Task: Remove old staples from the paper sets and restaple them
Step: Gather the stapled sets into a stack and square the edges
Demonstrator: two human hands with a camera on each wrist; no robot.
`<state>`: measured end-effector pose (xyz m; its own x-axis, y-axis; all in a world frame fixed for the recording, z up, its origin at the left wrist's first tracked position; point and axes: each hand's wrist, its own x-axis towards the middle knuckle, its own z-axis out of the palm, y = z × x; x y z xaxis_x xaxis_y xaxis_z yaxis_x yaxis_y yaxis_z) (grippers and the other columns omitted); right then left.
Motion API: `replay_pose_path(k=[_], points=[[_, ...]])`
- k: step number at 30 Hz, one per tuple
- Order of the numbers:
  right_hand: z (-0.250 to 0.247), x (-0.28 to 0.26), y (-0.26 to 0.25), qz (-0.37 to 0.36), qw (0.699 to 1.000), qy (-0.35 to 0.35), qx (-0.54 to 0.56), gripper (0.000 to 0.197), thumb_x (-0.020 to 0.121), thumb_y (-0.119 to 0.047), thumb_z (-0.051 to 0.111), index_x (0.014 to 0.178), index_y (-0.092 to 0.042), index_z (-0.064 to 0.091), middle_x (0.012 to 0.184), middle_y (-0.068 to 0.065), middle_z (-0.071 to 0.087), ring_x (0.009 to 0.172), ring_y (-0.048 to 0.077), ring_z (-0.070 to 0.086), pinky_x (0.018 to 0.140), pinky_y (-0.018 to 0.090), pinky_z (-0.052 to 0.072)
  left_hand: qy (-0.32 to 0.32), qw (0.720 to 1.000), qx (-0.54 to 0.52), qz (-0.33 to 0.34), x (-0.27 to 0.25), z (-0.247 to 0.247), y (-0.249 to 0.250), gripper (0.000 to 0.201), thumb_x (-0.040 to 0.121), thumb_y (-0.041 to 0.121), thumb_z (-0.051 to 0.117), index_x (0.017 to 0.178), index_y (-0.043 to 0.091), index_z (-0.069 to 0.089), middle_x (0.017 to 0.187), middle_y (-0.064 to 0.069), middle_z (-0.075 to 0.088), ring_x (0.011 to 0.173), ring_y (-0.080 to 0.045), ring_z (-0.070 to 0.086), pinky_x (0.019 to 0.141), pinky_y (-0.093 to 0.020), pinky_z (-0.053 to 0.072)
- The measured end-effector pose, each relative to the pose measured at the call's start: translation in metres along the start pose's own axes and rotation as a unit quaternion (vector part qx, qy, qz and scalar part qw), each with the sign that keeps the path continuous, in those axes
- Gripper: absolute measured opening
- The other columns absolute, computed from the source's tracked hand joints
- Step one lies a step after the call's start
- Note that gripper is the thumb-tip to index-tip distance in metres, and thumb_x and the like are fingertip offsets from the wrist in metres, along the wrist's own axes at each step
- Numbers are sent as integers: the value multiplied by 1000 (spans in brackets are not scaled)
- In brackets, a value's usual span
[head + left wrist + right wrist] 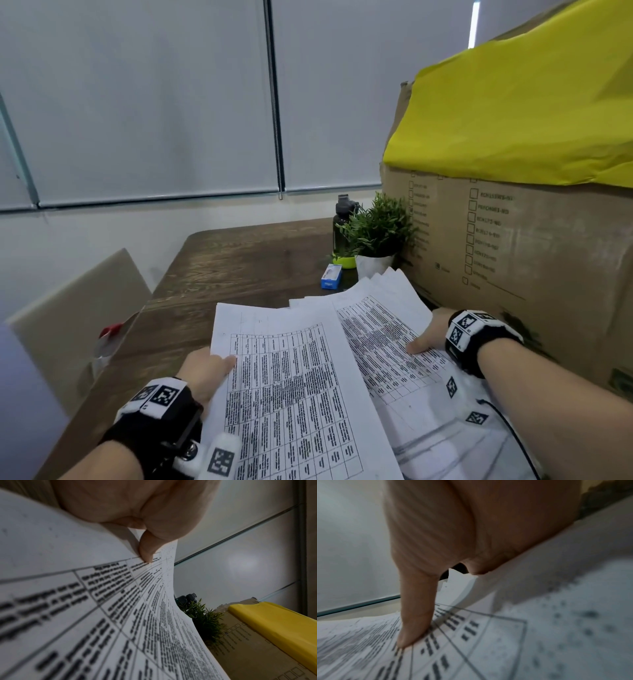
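I hold two printed paper sets above the wooden table (219, 270). My left hand (205, 368) grips the left edge of the near set (291, 394), thumb on top of the page, as the left wrist view shows with the thumb (145, 553) pressed on the sheet (85, 615). My right hand (428, 335) holds the right edge of the fanned stack (380, 318) behind it, thumb (414, 622) flat on the printed table (471, 642); its other fingers are hidden under the paper. A small blue box (331, 277) lies on the table beyond the papers. No staple or stapler shows.
A large cardboard box (531, 257) with yellow paper (513, 113) on top stands close on the right. A potted plant (376, 236) and a dark bottle (344, 229) stand behind the papers. A beige chair (75, 318) is at the left, with a red item (111, 330) near it.
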<state>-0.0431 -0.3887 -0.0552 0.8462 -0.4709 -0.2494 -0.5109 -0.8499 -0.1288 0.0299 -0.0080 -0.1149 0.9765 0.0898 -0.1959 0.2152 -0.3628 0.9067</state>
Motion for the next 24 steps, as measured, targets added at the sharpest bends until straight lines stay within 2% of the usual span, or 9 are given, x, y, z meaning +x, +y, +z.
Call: replay_pose_path(k=[5,9,12,14,15,18,20,21,24], points=[[3,-8,1,10,1000,9,21,92,47,-76,74,116,-17,59,105,0,67,88,19,63,86,32,52,4,1000,-6,6,-4,5,3,12,90,3,64,99,-5,61,110,-33,65,104,-47,63,94,-59,50],[3,-10,3,24,998,9,50,94,55,-72,75,126,-14,54,122,4,63,91,20,57,82,28,47,-2,1000,0,14,-7,7,7,3,91,3,63,92,2,60,109,-31,66,101,-45,64,94,-57,51],[5,-8,7,7,996,-12,84,89,58,-69,76,123,-11,56,117,4,65,94,20,60,84,29,48,-6,1000,3,22,-5,7,7,3,90,4,64,91,3,61,109,-30,66,105,-46,63,94,-57,51],[5,-6,7,-15,992,-25,122,79,64,-57,80,124,-11,58,114,4,66,99,22,62,88,31,50,-6,1000,0,19,1,5,3,9,90,7,65,96,0,62,108,-29,67,105,-47,63,94,-57,51],[3,-8,6,-33,988,-17,149,68,69,-47,81,122,-11,60,110,4,66,98,22,62,86,30,50,-6,1000,2,19,6,3,1,16,89,10,66,99,-2,63,107,-29,67,104,-47,64,93,-58,51],[-11,-23,-5,-91,966,58,234,39,75,-19,80,109,-6,65,90,4,67,86,22,64,74,28,49,-14,1000,8,24,40,-5,-13,36,76,27,74,99,0,65,107,-29,68,101,-46,65,91,-61,52],[-33,-43,-18,-129,952,110,255,32,75,-14,80,104,-8,67,87,5,69,82,22,66,74,32,55,-19,999,-26,36,54,-14,-10,51,63,37,74,99,2,65,106,-27,69,101,-46,66,90,-62,52],[-47,-57,-26,-145,947,134,252,30,75,-14,79,102,-12,67,88,5,70,81,23,67,75,36,57,-24,998,-44,44,45,-19,3,50,65,37,74,101,2,65,108,-27,68,102,-46,65,91,-62,51],[-88,-108,-53,-190,933,240,188,24,77,-21,73,99,-24,63,95,5,69,84,27,66,78,40,57,-25,989,-120,88,-26,-42,61,24,89,18,66,104,0,62,113,-27,66,105,-45,64,97,-60,49]])
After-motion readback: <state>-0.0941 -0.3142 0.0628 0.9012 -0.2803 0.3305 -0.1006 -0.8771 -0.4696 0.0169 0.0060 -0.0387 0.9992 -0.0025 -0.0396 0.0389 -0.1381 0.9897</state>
